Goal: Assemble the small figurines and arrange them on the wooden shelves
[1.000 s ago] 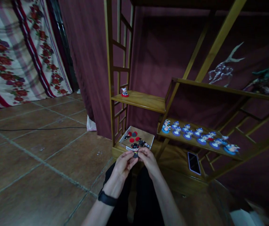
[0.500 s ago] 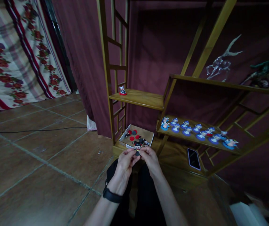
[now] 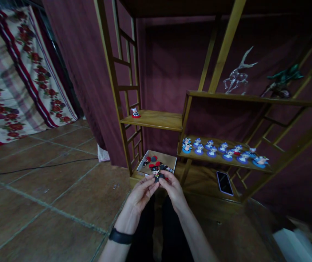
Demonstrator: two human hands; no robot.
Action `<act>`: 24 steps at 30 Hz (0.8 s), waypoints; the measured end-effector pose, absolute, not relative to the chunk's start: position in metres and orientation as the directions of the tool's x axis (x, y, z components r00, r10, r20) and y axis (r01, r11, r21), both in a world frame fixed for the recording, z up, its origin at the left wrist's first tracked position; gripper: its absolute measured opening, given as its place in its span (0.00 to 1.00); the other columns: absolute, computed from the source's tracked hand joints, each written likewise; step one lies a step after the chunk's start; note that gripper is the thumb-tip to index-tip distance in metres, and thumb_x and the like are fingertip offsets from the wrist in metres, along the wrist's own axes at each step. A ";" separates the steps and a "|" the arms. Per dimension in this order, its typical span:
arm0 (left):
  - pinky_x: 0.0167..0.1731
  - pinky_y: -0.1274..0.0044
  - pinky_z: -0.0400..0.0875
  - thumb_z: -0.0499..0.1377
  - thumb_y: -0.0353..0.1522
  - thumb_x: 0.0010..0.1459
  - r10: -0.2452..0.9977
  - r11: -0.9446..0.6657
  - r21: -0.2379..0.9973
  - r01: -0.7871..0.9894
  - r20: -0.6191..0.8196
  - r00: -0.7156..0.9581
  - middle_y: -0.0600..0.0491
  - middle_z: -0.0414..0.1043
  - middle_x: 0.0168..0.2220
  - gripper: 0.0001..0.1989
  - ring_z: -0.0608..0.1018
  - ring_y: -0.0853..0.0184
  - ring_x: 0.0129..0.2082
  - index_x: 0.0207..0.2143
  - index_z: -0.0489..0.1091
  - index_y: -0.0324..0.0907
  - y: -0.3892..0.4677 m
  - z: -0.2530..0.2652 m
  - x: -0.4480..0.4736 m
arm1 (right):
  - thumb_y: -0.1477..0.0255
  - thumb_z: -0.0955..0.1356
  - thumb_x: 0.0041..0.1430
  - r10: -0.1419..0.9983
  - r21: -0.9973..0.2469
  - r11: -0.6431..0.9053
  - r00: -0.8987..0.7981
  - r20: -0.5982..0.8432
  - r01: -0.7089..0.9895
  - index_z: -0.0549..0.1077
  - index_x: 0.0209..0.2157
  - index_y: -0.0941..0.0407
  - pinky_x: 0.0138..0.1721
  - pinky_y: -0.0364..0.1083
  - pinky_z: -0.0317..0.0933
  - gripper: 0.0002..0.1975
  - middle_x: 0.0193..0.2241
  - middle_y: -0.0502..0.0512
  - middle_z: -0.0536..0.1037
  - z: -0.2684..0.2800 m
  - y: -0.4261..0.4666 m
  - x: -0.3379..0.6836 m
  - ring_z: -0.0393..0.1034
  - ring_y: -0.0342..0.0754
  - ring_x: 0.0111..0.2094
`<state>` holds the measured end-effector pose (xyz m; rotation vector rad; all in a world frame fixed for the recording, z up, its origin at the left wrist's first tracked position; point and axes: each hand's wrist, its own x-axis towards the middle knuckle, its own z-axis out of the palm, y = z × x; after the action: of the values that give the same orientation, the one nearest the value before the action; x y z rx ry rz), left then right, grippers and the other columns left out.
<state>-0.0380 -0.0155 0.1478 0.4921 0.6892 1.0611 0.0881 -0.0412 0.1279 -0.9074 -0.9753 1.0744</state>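
Note:
Between my fingertips is a small figurine (image 3: 156,171) with black hair and red bits, upright on a dark round base. My left hand (image 3: 142,191) pinches it from the left and my right hand (image 3: 171,185) from the right, both at the base. Just beyond my hands stands a shallow white box (image 3: 169,159) holding red and dark discs and several more figurines. A lone figurine (image 3: 135,113) on a red base sits on the small upper shelf (image 3: 158,120).
Several figurines on blue and purple bases (image 3: 212,151) line the lower right shelf. A phone (image 3: 225,183) lies on the bottom board. Higher up stand a clear deer ornament (image 3: 236,78) and a dark green sculpture (image 3: 284,80). A black cable (image 3: 41,167) crosses the tiled floor.
The view has shifted a little. The figurine in my hands has turned and tilted slightly, and its dark base shows more. Both hands keep hold of it.

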 end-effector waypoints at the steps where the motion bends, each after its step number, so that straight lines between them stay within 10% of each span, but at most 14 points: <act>1: 0.37 0.78 0.73 0.60 0.17 0.45 0.920 0.384 0.705 -0.597 -0.239 0.309 0.48 0.75 0.33 0.12 0.77 0.69 0.32 0.33 0.71 0.35 -0.018 0.151 -0.038 | 0.64 0.69 0.47 0.967 -0.924 0.226 0.186 0.174 -0.308 0.70 0.43 0.54 0.43 0.52 0.65 0.20 0.42 0.56 0.75 0.128 -0.041 0.088 0.70 0.51 0.42; 11: 0.38 0.79 0.68 0.67 0.26 0.38 0.987 0.037 0.909 -0.416 0.033 0.160 0.53 0.75 0.34 0.21 0.75 0.72 0.31 0.38 0.70 0.39 -0.031 0.168 -0.028 | 0.66 0.72 0.43 0.989 -0.831 0.129 0.134 0.067 -0.540 0.72 0.43 0.56 0.43 0.52 0.64 0.22 0.41 0.57 0.76 0.146 -0.048 0.093 0.71 0.51 0.41; 24: 0.45 0.75 0.65 0.67 0.26 0.38 0.954 0.159 0.878 -0.451 -0.020 0.299 0.47 0.76 0.39 0.21 0.76 0.67 0.37 0.40 0.73 0.37 -0.030 0.177 -0.034 | 0.67 0.71 0.47 0.974 -0.839 0.226 0.138 0.181 -0.495 0.71 0.44 0.54 0.45 0.50 0.63 0.20 0.41 0.55 0.76 0.159 -0.055 0.092 0.70 0.51 0.43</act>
<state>-0.0336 -0.0295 0.1766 0.9073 0.6896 1.1264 0.0916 -0.0551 0.1592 -0.7074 -0.8497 1.2008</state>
